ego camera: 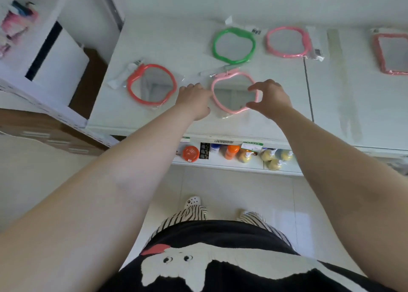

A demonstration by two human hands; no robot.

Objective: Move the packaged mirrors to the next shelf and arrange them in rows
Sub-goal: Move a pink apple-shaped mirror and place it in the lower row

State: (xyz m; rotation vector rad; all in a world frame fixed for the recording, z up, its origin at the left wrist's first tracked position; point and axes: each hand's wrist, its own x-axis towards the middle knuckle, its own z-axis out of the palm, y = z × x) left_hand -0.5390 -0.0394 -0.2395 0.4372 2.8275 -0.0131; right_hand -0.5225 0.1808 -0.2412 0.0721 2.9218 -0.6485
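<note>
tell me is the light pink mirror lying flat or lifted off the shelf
Lying flat. The light pink mirror rests face up on the shelf, its glass reflecting the ceiling, with a hand at each side.

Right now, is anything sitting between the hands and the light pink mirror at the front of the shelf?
Nothing visible. The left hand and right hand flank the light pink mirror at its two sides. The red mirror lies to its left, and the green mirror behind it, both clear of the hands.

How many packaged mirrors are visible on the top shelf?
5: red-orange apple-shaped mirror front left, light pink mirror between the hands, green mirror and pink mirror behind, red rectangular mirror cut off at right.
</note>
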